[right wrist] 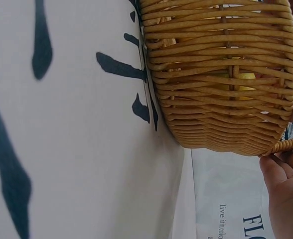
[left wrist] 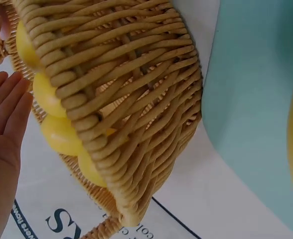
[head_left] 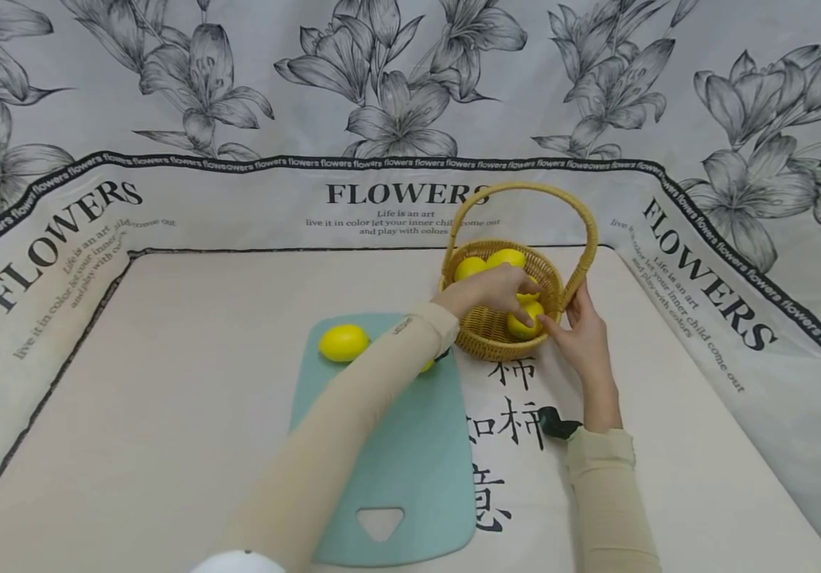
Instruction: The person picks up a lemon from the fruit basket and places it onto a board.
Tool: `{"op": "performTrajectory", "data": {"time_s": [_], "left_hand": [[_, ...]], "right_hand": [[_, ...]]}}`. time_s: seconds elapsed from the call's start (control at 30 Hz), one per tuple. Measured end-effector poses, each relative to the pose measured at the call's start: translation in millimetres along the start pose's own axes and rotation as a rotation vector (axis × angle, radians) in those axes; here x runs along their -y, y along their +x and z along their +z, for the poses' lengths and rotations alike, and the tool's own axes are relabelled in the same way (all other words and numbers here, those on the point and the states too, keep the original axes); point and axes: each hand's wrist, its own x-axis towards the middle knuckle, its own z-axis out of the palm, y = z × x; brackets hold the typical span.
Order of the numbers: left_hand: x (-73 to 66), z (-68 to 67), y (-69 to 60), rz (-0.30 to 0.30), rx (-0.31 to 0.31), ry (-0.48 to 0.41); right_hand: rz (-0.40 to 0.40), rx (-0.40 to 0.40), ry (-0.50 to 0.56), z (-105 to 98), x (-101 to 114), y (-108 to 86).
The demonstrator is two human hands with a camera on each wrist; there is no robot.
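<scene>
A wicker basket (head_left: 492,346) with a tall arched handle stands behind and right of a light blue cutting board (head_left: 403,446). Several yellow lemons (head_left: 507,258) lie inside it. My left hand (head_left: 492,288) reaches over the rim, above a lemon (head_left: 525,321) on the basket's right side; in the left wrist view its fingers (left wrist: 9,107) look straight beside the lemons. At the right side, my right hand (head_left: 585,338) pinches the basket where handle meets rim, with the thumb against the rim in the right wrist view.
One lemon (head_left: 344,343) lies on the board's far left. Another yellow fruit (head_left: 428,366) there is mostly hidden under my left sleeve. The white tablecloth carries black brush characters (head_left: 521,422) right of the board. Behind the basket rises a flower-printed cloth (head_left: 403,119).
</scene>
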Motion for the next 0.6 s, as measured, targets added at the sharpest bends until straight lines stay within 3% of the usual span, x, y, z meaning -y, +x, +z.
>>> {"op": "performTrajectory", "data": {"time_s": [0.2, 0.6], "left_hand": [[2.8, 8.7, 5.2, 0.037, -0.009, 0.069], [7.2, 19.8, 10.8, 0.033, -0.011, 0.038]], "right_hand": [[-0.016, -0.005, 0.015, 1, 1, -1.0], [0.006, -0.012, 0.005, 0, 0, -2.0]]}}
